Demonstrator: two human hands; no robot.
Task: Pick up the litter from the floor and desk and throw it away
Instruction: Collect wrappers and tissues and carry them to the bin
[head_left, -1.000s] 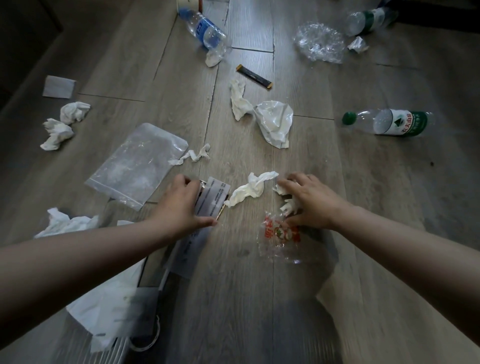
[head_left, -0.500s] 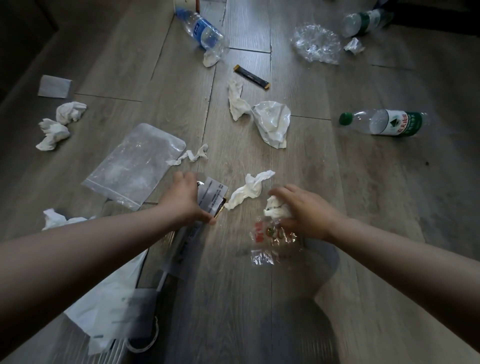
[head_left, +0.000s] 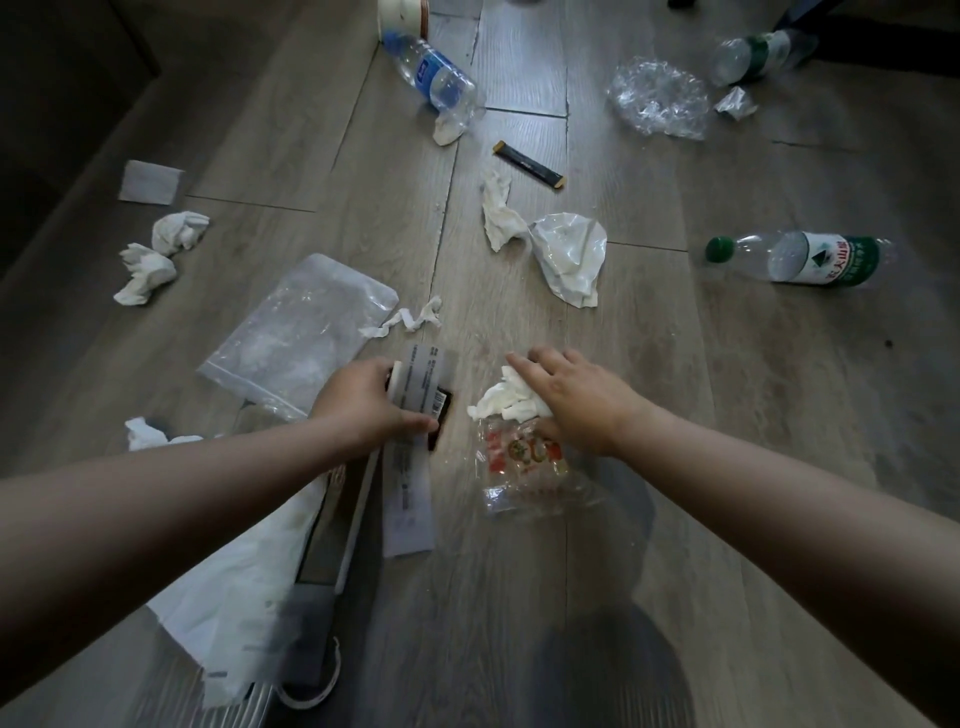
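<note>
We are crouched over a wooden floor (head_left: 519, 597) strewn with litter, and we take it from the biggest pieces down. Toward the floor's left edge lies a flat clear zip bag (head_left: 298, 332): light, slick and floppy, best pinched at a corner. Toward the right edge a green-capped bottle (head_left: 800, 257) lies on its side, and a blue-labelled bottle (head_left: 434, 78) rests near the far edge; both look empty, light and apt to roll, so we would take them round the middle. A crumpled white plastic bag (head_left: 571, 257) sits mid-floor, soft and easy to scrunch.

Our left hand (head_left: 363, 405) is clenched on a bundle of paper slips and flat packaging (head_left: 415, 389) that trails back toward us; thin stuff that slides apart unless squeezed. Our right hand (head_left: 576, 400) has its fingers spread loosely over a white tissue (head_left: 506, 397), pressing it against a clear printed wrapper (head_left: 524, 457) beneath; whether the wrapper is gripped we cannot tell. Both are weightless, the wrapper slippery, so we would gather them into one fistful
</note>
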